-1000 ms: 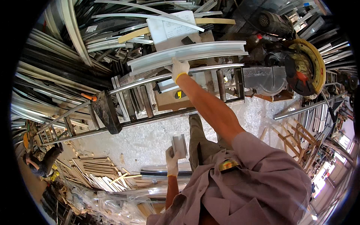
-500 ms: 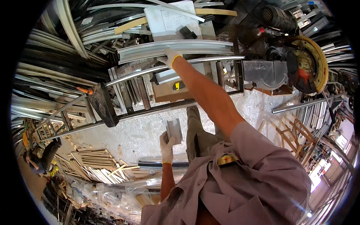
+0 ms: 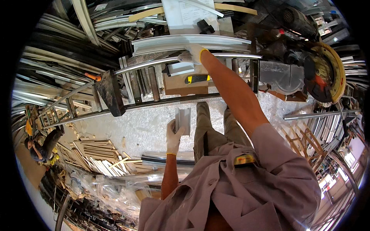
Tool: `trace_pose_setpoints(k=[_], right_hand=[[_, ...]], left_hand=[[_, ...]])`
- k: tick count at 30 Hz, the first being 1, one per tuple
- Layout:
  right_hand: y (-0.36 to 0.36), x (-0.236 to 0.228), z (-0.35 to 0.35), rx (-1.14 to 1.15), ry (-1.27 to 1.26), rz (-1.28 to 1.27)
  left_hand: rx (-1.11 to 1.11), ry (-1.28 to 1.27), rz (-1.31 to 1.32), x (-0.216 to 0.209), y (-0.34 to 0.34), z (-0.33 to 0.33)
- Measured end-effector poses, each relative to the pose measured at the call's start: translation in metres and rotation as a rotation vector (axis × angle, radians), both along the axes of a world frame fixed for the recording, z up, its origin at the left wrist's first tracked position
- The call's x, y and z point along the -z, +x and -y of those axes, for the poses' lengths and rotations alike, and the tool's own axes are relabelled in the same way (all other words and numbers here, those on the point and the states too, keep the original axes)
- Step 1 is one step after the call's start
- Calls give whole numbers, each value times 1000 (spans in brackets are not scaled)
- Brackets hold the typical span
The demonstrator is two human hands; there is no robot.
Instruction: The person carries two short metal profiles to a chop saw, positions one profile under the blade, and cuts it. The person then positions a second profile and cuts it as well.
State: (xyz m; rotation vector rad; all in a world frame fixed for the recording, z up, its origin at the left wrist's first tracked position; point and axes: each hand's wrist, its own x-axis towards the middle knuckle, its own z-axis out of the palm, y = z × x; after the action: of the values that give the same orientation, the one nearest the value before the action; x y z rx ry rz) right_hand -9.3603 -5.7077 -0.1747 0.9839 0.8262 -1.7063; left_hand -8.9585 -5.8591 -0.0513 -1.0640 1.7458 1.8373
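My left hand (image 3: 174, 138), in a pale work glove with a yellow cuff, is closed on a short cut piece of grey metal profile (image 3: 185, 121), held upright over the floor left of my legs. My gloved right hand (image 3: 194, 53) reaches across the bench frame, its fingers stretched out over the shiny rail (image 3: 154, 62). It is just in front of the long pale profiles (image 3: 162, 45); its fingertips are blurred, and I cannot tell what they touch. Below them a short white profile piece (image 3: 181, 69) and a yellow-and-black knife-like tool (image 3: 197, 79) lie on a cardboard box (image 3: 181, 87).
A cut-off saw (image 3: 322, 73) with a round yellow guard stands at the right. A dark block (image 3: 110, 92) sits across the bench at left. Written paper (image 3: 190, 19) lies behind. Profiles crowd the left side; wooden strips (image 3: 96, 154) lie on the floor. Another person (image 3: 42, 144) is far left.
My view has shifted, so the bench appears farther right and higher. My right hand has dipped slightly from the long profiles toward the rail. My left hand still holds the short profile, now more upright.
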Motion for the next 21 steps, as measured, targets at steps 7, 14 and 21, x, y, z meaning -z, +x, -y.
trace_pose_setpoints(k=[7, 14, 21], right_hand=[[32, -21, -29, 34, 174, -528], [79, -42, -32, -962, 888, -1569], [96, -19, -23, -1455, 1103, -1575]], left_hand=[[-9, 39, -3, 9, -3, -11], [-21, 33, -7, 27, 19, -6], [14, 27, -45, 34, 28, -3]])
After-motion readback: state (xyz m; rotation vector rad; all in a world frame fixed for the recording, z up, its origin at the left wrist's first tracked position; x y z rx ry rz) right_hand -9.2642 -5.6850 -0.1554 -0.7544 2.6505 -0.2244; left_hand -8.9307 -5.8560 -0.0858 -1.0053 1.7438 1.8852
